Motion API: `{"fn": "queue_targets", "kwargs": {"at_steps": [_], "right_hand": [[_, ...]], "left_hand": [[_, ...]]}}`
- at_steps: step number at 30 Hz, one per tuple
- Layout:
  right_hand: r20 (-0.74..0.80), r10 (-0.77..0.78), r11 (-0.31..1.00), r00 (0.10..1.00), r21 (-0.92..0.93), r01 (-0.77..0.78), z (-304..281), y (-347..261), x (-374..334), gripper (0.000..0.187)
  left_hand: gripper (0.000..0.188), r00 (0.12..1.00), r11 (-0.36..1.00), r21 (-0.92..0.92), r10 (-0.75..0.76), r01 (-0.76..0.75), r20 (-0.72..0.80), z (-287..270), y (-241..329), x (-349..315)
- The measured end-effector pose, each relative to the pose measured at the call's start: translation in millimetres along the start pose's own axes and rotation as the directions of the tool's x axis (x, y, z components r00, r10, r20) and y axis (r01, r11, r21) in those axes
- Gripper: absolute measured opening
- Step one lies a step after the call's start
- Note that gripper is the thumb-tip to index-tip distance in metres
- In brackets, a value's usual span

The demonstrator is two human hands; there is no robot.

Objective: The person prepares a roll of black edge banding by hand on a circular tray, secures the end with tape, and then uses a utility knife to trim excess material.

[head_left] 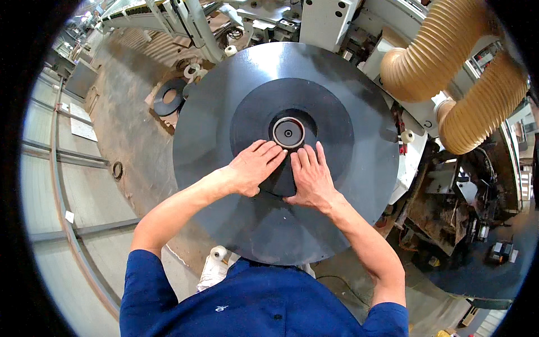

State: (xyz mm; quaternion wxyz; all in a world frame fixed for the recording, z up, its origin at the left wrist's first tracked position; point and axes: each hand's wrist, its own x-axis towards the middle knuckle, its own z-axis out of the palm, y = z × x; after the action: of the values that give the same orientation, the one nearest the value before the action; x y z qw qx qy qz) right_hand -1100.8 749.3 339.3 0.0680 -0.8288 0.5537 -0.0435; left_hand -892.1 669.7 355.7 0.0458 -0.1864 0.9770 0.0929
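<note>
A flat coil of dark band (331, 121) lies on a large round grey disc (202, 129). At its middle stands a round hub with a pale ring (275, 133) around it, and a dark gap shows between ring and coil at the right. My left hand (257, 167) rests on the near left part of the coil, fingers stretched toward the ring. On the near right part lies my right hand (310, 178), fingers extended and thumb pointing left. Both hands are open with palms down, and the coil's near edge is partly hidden beneath them.
Two ribbed tan hoses (426, 50) hang at the upper right beside a machine (331, 22). Another dark coil (168, 96) lies on the floor at the left. A second round dark table (471, 275) stands at the lower right, with a small device (499, 251) on it.
</note>
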Motion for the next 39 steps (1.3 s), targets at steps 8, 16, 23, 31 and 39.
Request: {"fn": "queue_targets", "kwargs": {"at_steps": [8,16,23,31,39], "right_hand": [[0.043,-0.051,0.996,0.998,0.074,0.048,-2.2,5.1,8.6,0.106],[-0.062,-0.128,0.990,0.990,0.043,0.131,-41.6,14.3,16.6,0.102],[0.070,-0.127,0.982,0.989,0.152,0.116,-109.2,50.7,14.3,0.106],[-0.065,-0.005,0.898,0.998,0.440,0.034,-113.5,75.7,-87.2,0.102],[-0.001,-0.079,0.974,0.997,0.211,0.077,-56.3,69.8,-183.4,0.109]], "left_hand": [[0.103,0.994,0.993,0.108,0.037,-0.048,0.100,-5.0,-5.7,6.0],[0.106,0.984,0.986,0.044,0.157,-0.161,0.078,-49.4,-23.0,15.7],[0.109,0.954,0.966,-0.091,0.253,-0.240,0.164,-121.1,-26.1,57.3],[0.108,0.854,0.942,-0.095,0.333,-0.323,0.399,-149.5,59.3,117.4],[0.113,0.963,0.978,-0.021,0.207,-0.207,0.173,-50.7,166.1,79.4]]}}
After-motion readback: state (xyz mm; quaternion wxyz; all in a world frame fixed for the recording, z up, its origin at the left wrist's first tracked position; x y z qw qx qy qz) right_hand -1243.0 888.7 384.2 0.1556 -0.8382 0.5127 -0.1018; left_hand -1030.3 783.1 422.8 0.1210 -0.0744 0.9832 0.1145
